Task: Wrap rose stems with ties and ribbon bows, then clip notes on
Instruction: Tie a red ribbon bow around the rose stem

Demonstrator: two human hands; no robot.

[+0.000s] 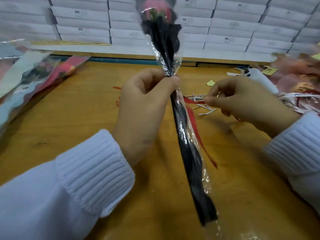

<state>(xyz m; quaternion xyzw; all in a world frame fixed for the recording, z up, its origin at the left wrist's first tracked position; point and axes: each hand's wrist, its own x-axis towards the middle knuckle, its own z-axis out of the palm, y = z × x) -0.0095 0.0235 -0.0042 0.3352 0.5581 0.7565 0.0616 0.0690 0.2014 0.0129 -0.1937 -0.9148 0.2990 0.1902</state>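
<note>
A pink rose in black paper and a clear plastic sleeve stands tilted above the wooden table. My left hand grips its wrapped stem near the neck of the sleeve. A red ribbon runs from the stem just below that grip; one end hangs down along the stem. My right hand pinches the other end of the ribbon to the right of the stem. Several white twist ties lie on the table behind the ribbon.
Wrapped roses are piled at the left, and more flowers with printed ribbons at the right. Red paper clips and yellow notes lie on the table. A white tool sits at the right. Stacked white boxes form the back.
</note>
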